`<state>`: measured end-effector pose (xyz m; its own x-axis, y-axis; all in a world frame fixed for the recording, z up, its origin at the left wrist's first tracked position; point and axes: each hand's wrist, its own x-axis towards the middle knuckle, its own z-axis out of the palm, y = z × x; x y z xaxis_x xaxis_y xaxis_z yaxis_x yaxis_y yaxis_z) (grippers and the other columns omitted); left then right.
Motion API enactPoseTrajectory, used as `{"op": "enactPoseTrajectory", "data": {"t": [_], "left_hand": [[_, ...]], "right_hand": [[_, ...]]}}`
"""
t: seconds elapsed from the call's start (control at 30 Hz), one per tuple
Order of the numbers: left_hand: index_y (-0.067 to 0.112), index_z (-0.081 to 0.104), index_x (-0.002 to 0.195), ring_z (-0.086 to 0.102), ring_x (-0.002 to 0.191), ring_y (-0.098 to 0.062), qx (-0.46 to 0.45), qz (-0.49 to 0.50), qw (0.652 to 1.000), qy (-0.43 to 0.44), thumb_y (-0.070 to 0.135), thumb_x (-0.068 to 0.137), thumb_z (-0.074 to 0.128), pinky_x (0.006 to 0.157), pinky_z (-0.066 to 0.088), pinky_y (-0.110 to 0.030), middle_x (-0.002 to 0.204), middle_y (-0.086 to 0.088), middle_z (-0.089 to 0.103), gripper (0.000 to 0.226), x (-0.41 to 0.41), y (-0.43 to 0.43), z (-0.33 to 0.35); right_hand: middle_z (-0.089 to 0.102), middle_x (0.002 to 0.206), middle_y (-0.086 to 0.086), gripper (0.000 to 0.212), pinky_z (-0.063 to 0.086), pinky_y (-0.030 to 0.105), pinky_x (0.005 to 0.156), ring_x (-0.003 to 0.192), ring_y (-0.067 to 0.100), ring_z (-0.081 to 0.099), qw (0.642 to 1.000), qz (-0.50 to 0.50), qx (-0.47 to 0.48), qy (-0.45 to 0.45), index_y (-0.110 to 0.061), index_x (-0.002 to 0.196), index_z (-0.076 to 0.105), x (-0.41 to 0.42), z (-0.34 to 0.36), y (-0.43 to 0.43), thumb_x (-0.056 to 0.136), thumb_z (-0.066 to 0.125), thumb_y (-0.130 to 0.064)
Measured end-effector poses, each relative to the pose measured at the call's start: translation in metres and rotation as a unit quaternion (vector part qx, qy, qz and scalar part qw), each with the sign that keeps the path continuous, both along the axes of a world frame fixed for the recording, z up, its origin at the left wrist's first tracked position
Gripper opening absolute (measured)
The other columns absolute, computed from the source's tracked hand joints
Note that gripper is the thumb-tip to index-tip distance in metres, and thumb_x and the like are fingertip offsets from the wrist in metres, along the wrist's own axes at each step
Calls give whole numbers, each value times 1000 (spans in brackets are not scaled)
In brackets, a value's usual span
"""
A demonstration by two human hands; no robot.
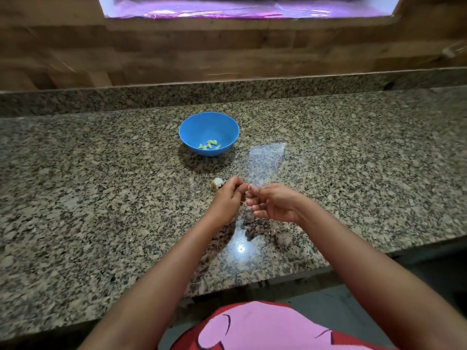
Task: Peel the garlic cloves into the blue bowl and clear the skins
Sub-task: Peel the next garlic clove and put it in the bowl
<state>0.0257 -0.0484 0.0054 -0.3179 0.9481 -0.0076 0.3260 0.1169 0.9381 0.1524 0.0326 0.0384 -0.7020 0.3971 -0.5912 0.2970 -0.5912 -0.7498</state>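
On the countertop [101, 198] I see the bowl [192, 127] standing behind both hands, slightly to their left, with peeled cloves [209, 145] in its bottom. Nearer me, a partial garlic bulb [217, 184] lies in front of the bowl, just beside the left hand [227, 198]. The right hand [275, 203] meets the left fingertip to fingertip above the counter.

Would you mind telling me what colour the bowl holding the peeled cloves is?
The bowl is bright blue, seen best in the head view.
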Motion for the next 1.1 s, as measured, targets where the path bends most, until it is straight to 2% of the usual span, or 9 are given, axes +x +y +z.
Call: {"op": "enactPoseTrajectory", "data": {"t": [0.2, 0.33, 0.4, 0.5, 0.6, 0.7, 0.87, 1.03, 1.1], "left_hand": [[24, 45, 79, 46, 63, -11, -33, -59, 997, 25, 30, 100, 36, 58, 41, -28, 72, 4, 49, 24, -5, -1, 4], [18, 48, 79, 37, 49, -9, -74, -11, 982, -175, 24, 101, 36, 44, 36, -24, 61, 2, 39, 26, 0, 2, 6], [14, 47, 80, 36, 44, -7, -87, -7, 964, -250, 24, 102, 35, 40, 34, -21, 58, 2, 36, 27, 2, 2, 8], [8, 48, 96, 42, 46, -3, -56, 5, 976, -210, 21, 101, 37, 42, 40, -18, 67, 0, 43, 18, 7, -2, 7], [4, 51, 103, 45, 55, -10, -32, 16, 995, -94, 19, 100, 40, 49, 40, -24, 75, -1, 49, 19, 10, -5, 5], [14, 48, 80, 38, 52, -11, -26, 35, 990, -137, 13, 100, 37, 46, 35, -27, 63, 3, 43, 23, 10, -2, 11], [15, 44, 68, 28, 41, -7, -119, -13, 953, -277, 8, 98, 29, 38, 26, -20, 50, 6, 33, 34, 4, -1, 18], [13, 51, 79, 41, 50, -6, -108, -23, 987, -119, 22, 100, 41, 44, 37, -21, 63, 4, 46, 25, 3, -1, 10], [10, 52, 83, 44, 49, -7, -113, -32, 982, -147, 21, 97, 48, 44, 40, -20, 62, 2, 48, 18, -1, -5, 4]], "right_hand": [[52, 58, 1, 20, 44, 18, 44, 44, 9, 47, 996, -5, 91, -22, -6, 79, 53, -4, 1, -11, 94, 47, -17], [46, 63, 0, 26, 36, 27, 50, 51, 11, 40, 930, 4, 353, -99, -12, 72, 49, -10, -1, -25, 97, 47, -19], [44, 62, 1, 28, 33, 29, 52, 52, 11, 37, 913, -7, 398, -87, -13, 70, 48, -9, -3, -29, 97, 46, -17], [39, 57, 0, 30, 29, 21, 42, 46, 9, 32, 979, -60, 193, 21, -11, 69, 48, -5, 0, -29, 98, 42, -15], [38, 54, -2, 29, 26, 18, 38, 45, 9, 30, 992, -91, 62, 57, -11, 72, 50, -4, 0, -30, 99, 40, -16], [42, 58, -2, 25, 30, 21, 42, 48, 10, 35, 966, -71, 248, -11, -7, 76, 51, -7, -3, -32, 97, 45, -18], [49, 67, -3, 19, 34, 13, 47, 56, 4, 40, 838, 4, 538, -91, -13, 77, 51, -1, -9, -32, 95, 45, -9], [58, 75, 5, 20, 44, 26, 52, 56, 13, 50, 949, -3, 305, -76, -4, 92, 54, 0, -12, -29, 99, 41, -18], [64, 86, 12, 18, 51, 27, 56, 60, 15, 57, 962, 8, 264, -74, 0, 102, 55, 3, -12, -23, 97, 44, -13]]}}
